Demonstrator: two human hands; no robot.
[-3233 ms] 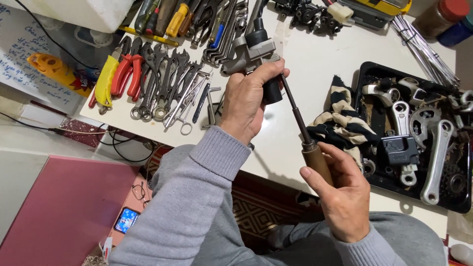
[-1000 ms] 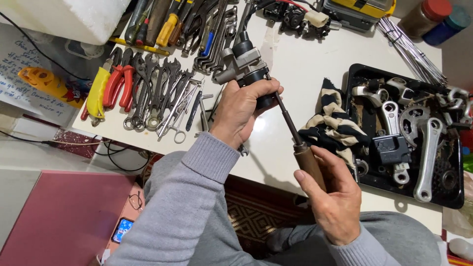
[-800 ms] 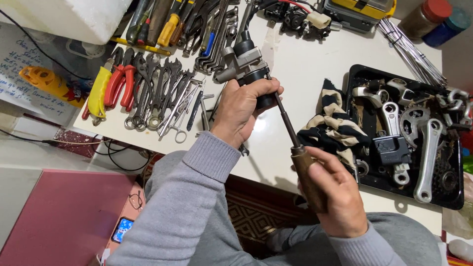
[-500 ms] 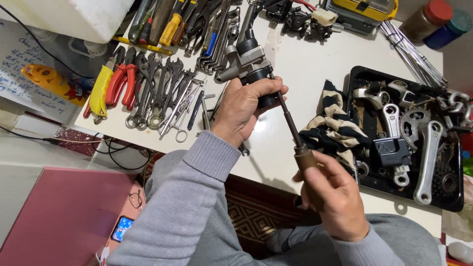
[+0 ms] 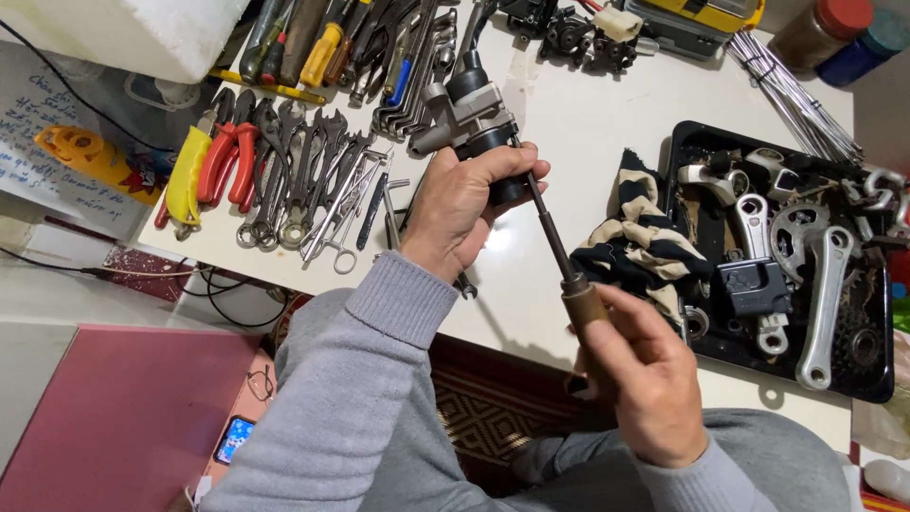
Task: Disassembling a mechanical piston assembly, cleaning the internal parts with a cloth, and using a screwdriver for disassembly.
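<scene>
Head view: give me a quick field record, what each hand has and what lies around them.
left hand: gripping the black end of a grey metal part
right hand: wrapped around a screwdriver's brown handle
screwdriver shaft: runs into the part's black end
table: white
left of hands: row of pliers and wrenches
right of hands: striped rag, black tray of metal parts

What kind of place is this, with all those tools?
Probably a bicycle repair bench. Rows of wrenches and pliers lie on the white table, a black tray holds crank arms, and loose spokes lie nearby.
</scene>
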